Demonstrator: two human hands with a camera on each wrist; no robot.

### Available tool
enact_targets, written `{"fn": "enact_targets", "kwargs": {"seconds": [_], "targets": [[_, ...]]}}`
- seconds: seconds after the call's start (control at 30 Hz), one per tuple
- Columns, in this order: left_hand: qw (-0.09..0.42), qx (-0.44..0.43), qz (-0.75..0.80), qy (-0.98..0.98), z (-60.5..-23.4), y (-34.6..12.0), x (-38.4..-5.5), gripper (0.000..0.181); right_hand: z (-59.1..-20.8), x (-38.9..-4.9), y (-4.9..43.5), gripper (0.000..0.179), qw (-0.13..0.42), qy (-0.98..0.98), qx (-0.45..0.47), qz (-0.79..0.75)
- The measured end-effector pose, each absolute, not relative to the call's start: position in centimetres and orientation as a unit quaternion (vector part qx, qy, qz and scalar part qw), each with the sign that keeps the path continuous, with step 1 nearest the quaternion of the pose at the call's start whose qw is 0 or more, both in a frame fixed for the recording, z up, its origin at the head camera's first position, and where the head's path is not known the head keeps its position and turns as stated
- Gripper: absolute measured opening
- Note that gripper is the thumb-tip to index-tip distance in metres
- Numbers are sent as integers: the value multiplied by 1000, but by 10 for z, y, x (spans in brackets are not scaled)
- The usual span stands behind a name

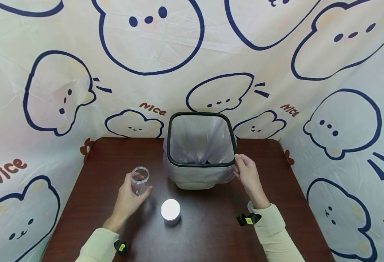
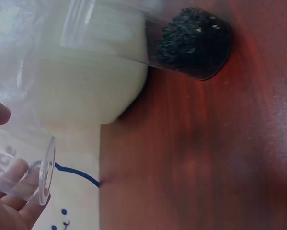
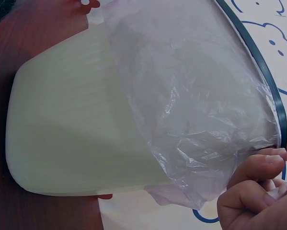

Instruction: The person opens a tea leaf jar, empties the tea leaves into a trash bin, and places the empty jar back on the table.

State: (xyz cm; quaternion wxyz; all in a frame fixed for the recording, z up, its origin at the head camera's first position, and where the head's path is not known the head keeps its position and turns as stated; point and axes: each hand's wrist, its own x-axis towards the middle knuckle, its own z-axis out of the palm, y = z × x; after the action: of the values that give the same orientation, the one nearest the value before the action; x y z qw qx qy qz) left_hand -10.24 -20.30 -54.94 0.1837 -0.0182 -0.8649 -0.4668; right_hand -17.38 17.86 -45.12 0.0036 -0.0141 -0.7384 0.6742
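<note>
My left hand [image 1: 126, 200] holds a clear, open-mouthed plastic jar [image 1: 141, 187], thumb on one side and fingers on the other. Nothing shows inside that jar [image 2: 21, 179] in the left wrist view. At the back of the table stands a pale trash can [image 1: 195, 185] with a black rim, lined with a thin translucent plastic bag [image 1: 198, 174]. My right hand [image 1: 246, 173] grips its rim at the right front corner, fingers [image 3: 253, 172] curled against the bag's edge. Between my hands stands a white-lidded jar [image 1: 170, 211]; dark leafy bits [image 2: 193, 40] fill its bottom.
A small pale round object [image 1: 250, 206] lies partly hidden behind my right wrist. The dark brown table [image 1: 208, 233] reaches back to a patterned cloth [image 1: 152, 91] that hangs behind and on both sides. A small dark bit [image 1: 208, 162] shows inside the lined can.
</note>
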Motion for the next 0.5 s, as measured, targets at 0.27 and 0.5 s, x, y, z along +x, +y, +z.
{"fn": "enact_targets", "kwargs": {"seconds": [0.27,0.5], "targets": [[179,9,-471,-864,-568,-204,-95,62,-452,-175,178,37,2,-731,-22,682],[181,30,-469,-864,-585,-203,-83,65,-451,-175,178,37,2,-729,-21,684]]}}
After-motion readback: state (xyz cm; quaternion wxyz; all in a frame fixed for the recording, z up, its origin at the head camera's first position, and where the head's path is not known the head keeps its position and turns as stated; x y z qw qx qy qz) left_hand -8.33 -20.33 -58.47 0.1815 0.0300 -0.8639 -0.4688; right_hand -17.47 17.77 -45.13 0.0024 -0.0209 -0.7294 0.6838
